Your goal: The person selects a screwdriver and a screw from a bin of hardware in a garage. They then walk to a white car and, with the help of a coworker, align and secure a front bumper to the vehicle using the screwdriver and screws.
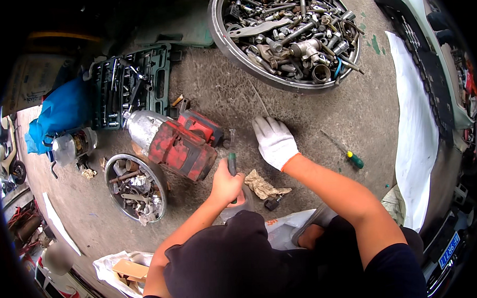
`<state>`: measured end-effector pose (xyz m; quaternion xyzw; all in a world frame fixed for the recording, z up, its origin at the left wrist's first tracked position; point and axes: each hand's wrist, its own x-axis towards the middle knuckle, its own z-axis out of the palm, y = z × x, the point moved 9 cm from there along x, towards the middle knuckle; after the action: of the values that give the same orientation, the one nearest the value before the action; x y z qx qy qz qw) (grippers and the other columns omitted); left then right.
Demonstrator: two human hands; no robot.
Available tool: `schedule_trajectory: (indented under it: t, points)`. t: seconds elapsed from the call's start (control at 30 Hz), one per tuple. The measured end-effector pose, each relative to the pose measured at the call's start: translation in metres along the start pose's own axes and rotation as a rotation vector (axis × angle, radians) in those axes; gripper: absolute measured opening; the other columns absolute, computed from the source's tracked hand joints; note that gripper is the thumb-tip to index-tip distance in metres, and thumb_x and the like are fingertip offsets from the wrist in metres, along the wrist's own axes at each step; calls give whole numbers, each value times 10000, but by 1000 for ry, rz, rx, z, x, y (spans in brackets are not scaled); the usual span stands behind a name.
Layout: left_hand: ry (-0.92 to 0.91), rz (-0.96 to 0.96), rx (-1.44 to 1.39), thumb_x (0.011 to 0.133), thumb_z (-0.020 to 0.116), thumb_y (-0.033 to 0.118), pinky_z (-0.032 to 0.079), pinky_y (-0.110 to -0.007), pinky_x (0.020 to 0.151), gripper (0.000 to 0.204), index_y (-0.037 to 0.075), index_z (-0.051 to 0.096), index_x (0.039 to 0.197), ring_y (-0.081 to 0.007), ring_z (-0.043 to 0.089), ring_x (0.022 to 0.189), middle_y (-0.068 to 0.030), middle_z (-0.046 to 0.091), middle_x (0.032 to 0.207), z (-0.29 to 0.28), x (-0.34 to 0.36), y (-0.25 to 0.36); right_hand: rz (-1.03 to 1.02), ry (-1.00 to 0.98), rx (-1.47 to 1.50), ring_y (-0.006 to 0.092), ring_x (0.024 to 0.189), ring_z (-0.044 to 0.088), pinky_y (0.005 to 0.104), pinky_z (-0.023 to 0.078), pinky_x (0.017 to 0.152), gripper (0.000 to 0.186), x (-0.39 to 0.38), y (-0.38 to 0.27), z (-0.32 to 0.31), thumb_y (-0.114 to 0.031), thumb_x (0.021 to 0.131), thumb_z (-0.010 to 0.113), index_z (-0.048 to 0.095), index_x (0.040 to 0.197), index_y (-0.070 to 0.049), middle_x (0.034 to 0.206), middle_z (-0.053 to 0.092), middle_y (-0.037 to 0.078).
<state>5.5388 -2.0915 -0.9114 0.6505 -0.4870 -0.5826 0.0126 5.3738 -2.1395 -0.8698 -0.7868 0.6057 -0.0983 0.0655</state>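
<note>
My bare left hand (226, 183) is closed round the green handle of a tool (231, 161) with a narrow metal shaft, held upright. My right hand (274, 140), in a white glove with an orange cuff, is low over the concrete, fingers together and bent on a thin metal rod (258, 99); its thumb is hidden. A crumpled paper (263, 186) and a small black part (273, 203) lie below my hands. To the left lies a worn red power tool (178, 151) with a silver nose. A green-and-yellow screwdriver (354, 158) lies to the right.
A big metal tub (220, 42) of bolts stands ahead. An open socket case (163, 91), blue cloth (64, 113), plastic jar (72, 147) and bowl of scrap parts (163, 191) lie left. A white sheet (414, 143) and car bumper (458, 115) line the right; a bag (108, 266) lies lower left.
</note>
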Motion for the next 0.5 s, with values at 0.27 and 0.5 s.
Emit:
schedule_trajectory:
  t: [0.27, 0.5]
  points:
    - [23, 42, 2, 741, 610, 133, 475, -391, 767, 517, -46, 465, 1204, -321, 618, 829, -198, 607, 887, 1, 3, 0, -96, -5, -108, 309, 1068, 559, 405, 416, 994, 447, 0, -14, 1, -168, 799, 477, 567, 1169, 66, 1201, 570, 211]
    - [45, 55, 74, 744, 614, 130, 475, -418, 764, 458, -39, 482, 1149, -356, 625, 827, -227, 611, 868, -4, 0, 21, -42, -8, -45, 285, 1013, 569, 366, 439, 961, 466, 21, -3, 0, -133, 792, 494, 525, 1216, 58, 1011, 589, 133]
